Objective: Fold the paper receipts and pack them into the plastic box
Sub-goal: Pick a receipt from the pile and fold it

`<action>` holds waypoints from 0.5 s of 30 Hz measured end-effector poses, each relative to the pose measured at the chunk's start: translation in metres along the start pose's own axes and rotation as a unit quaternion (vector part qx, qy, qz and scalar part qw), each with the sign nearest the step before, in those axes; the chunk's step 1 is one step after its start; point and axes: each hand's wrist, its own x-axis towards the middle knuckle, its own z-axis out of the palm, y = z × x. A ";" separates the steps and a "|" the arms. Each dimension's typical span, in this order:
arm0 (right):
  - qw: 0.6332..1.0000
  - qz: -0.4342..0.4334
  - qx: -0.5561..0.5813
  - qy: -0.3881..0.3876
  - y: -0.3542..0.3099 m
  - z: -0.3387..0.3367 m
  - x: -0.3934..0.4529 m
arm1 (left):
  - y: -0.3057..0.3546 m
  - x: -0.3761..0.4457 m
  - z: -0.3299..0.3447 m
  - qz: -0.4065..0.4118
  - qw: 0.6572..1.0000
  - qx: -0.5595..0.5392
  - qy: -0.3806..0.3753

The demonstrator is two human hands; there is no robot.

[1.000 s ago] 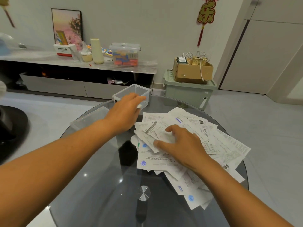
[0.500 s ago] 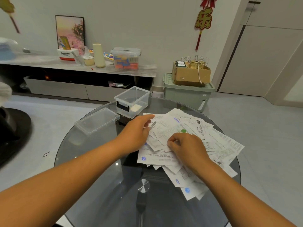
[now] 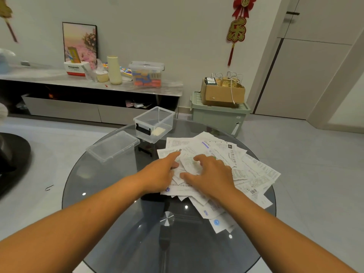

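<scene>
A loose pile of white paper receipts [image 3: 244,170] covers the right half of the round glass table [image 3: 110,203]. Both hands lie on the pile's left part. My left hand [image 3: 159,174] rests on the papers with its fingers stretched forward. My right hand [image 3: 210,174] is spread over a receipt, fingers bent and fingertips pressing on it. The clear plastic box [image 3: 155,123] stands open at the table's far edge with a small pale folded piece inside. Its clear lid [image 3: 113,145] lies to the left of it.
A green storage bin [image 3: 218,117] with a cardboard box [image 3: 222,91] on top stands on the floor behind the table. A low cabinet [image 3: 88,83] with containers runs along the far wall. A dark chair base [image 3: 11,160] is at the left.
My left hand came back from the plastic box to the receipt pile. My right hand stayed on the pile and spread its fingers. The view shifted slightly.
</scene>
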 end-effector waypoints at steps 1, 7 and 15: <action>1.000 0.000 -0.024 -0.007 -0.003 0.000 0.002 | 0.001 0.001 -0.001 0.000 1.000 -0.004 -0.005; 0.998 -0.030 0.000 0.051 0.000 0.002 0.007 | 0.009 0.003 -0.001 0.030 1.000 -0.005 0.004; 0.955 -0.277 0.097 -0.040 0.022 -0.017 -0.033 | 0.005 -0.035 -0.003 0.125 0.975 0.108 0.148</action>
